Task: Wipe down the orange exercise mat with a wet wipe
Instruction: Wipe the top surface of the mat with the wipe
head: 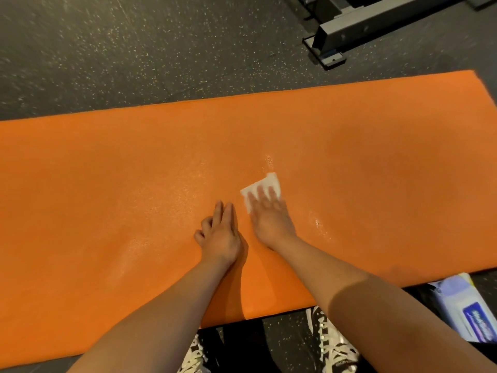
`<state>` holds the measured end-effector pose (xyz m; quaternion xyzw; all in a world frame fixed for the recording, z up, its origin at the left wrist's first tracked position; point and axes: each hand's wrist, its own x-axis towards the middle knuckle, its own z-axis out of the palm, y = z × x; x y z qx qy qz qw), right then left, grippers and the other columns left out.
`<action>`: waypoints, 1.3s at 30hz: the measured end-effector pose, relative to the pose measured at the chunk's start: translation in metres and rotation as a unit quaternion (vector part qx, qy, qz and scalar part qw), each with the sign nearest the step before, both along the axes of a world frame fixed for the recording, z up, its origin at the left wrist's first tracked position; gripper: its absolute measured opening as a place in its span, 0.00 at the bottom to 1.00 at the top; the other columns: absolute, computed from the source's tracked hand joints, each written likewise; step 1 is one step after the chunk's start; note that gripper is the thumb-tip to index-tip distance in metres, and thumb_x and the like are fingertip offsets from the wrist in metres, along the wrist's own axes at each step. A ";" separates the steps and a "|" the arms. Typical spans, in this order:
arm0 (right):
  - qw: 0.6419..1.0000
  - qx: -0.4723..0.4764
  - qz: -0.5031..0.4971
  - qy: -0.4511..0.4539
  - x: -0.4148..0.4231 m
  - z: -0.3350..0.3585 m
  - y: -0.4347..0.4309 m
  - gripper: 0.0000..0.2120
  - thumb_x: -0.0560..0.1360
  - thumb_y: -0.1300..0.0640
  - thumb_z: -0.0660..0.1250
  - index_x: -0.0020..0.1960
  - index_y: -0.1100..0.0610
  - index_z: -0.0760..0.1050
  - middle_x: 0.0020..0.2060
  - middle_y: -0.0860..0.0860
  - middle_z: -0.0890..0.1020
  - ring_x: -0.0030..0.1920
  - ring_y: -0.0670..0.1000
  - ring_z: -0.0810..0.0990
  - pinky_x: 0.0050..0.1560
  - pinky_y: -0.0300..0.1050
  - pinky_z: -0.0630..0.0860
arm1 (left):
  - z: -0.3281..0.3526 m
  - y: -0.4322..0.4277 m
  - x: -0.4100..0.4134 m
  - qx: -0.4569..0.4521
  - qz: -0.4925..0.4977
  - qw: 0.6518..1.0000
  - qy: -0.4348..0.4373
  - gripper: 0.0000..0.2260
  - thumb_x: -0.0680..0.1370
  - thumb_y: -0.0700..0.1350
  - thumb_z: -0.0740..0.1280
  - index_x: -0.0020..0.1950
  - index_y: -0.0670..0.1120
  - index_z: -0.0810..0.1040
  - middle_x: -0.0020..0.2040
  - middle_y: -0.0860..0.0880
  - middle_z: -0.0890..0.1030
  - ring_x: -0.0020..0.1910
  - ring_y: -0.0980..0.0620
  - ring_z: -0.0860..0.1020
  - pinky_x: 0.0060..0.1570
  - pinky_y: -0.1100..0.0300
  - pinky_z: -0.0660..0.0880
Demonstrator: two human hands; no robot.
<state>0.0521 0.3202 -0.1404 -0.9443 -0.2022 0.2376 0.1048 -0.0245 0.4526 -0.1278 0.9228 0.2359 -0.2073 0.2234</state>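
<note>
Pressing straight fingers (260, 195) flat on a folded white wet wipe (265, 183), the right hand (269, 216) hides the wipe's near part, at the middle of the orange exercise mat (107, 184); just beside it the left hand (220, 238) rests on the mat, two fingers straight, the others curled under, holding nothing; the mat's pebbled surface shines wet around the wipe; its left end is cut off; dark speckled rubber floor (107, 49) lies beyond; a grey metal frame (363, 25) is cropped at top right; a wipes pack (468, 313), label blurred, sits bottom right.
</note>
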 end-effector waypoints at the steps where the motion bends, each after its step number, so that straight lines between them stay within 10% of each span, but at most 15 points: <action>1: 0.998 -0.011 -0.055 0.002 0.006 0.002 -0.001 0.27 0.86 0.52 0.48 0.83 0.48 0.46 0.82 0.51 0.43 0.81 0.56 0.37 0.80 0.57 0.42 | 0.000 0.001 0.002 0.008 -0.006 1.000 0.009 0.27 0.83 0.49 0.54 0.81 0.61 0.49 0.82 0.56 0.43 0.71 0.45 0.57 0.65 0.46 0.56; 9: 0.989 0.062 0.132 0.031 0.022 -0.001 0.022 0.26 0.86 0.53 0.49 0.83 0.50 0.49 0.82 0.48 0.48 0.82 0.53 0.41 0.80 0.55 0.44 | -0.004 0.009 0.030 0.020 -0.015 0.999 -0.044 0.26 0.84 0.48 0.52 0.82 0.57 0.50 0.82 0.55 0.48 0.68 0.44 0.61 0.66 0.48 0.55; 15: 0.995 0.016 -0.102 -0.012 0.053 0.001 0.018 0.28 0.85 0.56 0.50 0.83 0.50 0.49 0.82 0.51 0.45 0.82 0.54 0.39 0.79 0.53 0.39 | -0.011 0.006 0.029 0.013 -0.003 0.999 -0.032 0.24 0.85 0.51 0.49 0.81 0.59 0.49 0.82 0.57 0.44 0.71 0.45 0.56 0.70 0.47 0.50; 21: 0.995 0.080 0.059 0.021 0.017 0.008 0.027 0.26 0.85 0.53 0.52 0.83 0.52 0.53 0.82 0.50 0.49 0.82 0.51 0.42 0.81 0.52 0.44 | -0.014 0.002 0.021 0.015 -0.015 0.999 -0.038 0.25 0.85 0.55 0.48 0.82 0.58 0.46 0.82 0.58 0.41 0.72 0.46 0.55 0.71 0.48 0.47; 27: 0.993 0.005 -0.119 0.008 0.018 0.011 -0.007 0.28 0.85 0.54 0.50 0.83 0.51 0.48 0.82 0.51 0.44 0.82 0.53 0.39 0.80 0.52 0.41 | -0.008 0.006 0.020 0.036 -0.050 0.998 -0.017 0.25 0.85 0.55 0.48 0.82 0.58 0.47 0.82 0.55 0.41 0.75 0.44 0.53 0.71 0.45 0.49; 33: 0.995 0.075 0.055 0.039 -0.016 0.006 0.001 0.25 0.86 0.50 0.49 0.83 0.46 0.50 0.82 0.46 0.47 0.81 0.49 0.40 0.80 0.50 0.42 | -0.002 -0.006 0.018 0.028 -0.061 0.998 -0.002 0.24 0.85 0.56 0.47 0.81 0.61 0.48 0.82 0.53 0.40 0.76 0.42 0.51 0.73 0.42 0.49; 39: 0.996 0.010 -0.089 -0.001 0.001 0.004 -0.007 0.26 0.85 0.51 0.49 0.83 0.50 0.51 0.83 0.51 0.46 0.82 0.54 0.40 0.80 0.53 0.42 | -0.004 -0.004 0.018 0.050 -0.071 0.996 0.004 0.24 0.84 0.56 0.47 0.81 0.61 0.49 0.83 0.52 0.42 0.75 0.41 0.52 0.72 0.42 0.50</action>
